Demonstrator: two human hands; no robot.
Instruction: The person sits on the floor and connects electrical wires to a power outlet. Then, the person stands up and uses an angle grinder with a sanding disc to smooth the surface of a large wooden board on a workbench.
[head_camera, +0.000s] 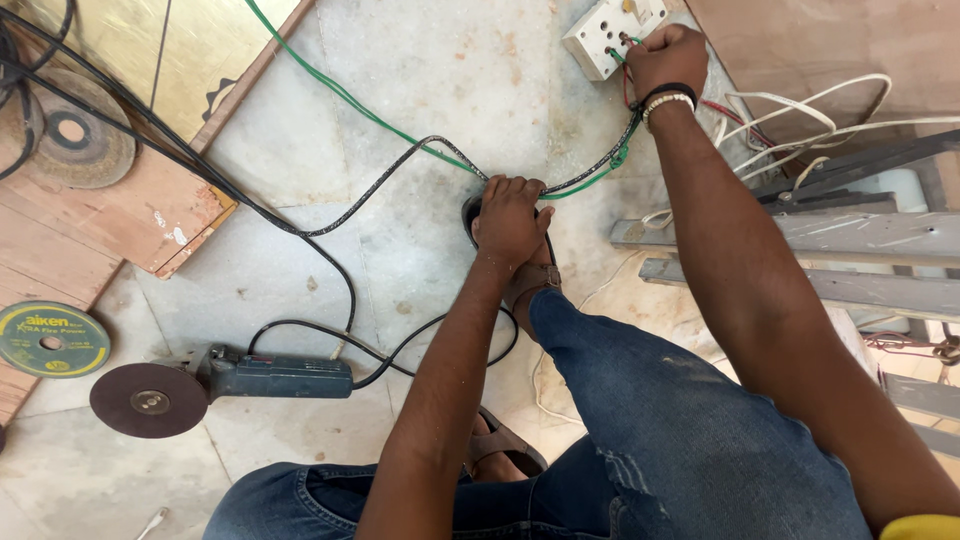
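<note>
My right hand (668, 58) reaches to a white socket board (610, 32) on the marble floor and pinches thin red and green wire ends at one of its sockets. My left hand (508, 218) presses down on a black speckled cable (400, 160) and a green wire (340, 95) where they cross, just ahead of my sandalled foot (530, 283). The black cable runs back to a blue angle grinder (270, 378) with a dark disc (148, 400), lying at the lower left.
Plywood sheets (90, 220) lie at the left with a worn grinding disc (75, 140) and a yellow-green disc (50, 340). Grey wooden slats (800, 235) and loose white wires (790, 125) crowd the right side. A brown board (820, 45) sits at top right.
</note>
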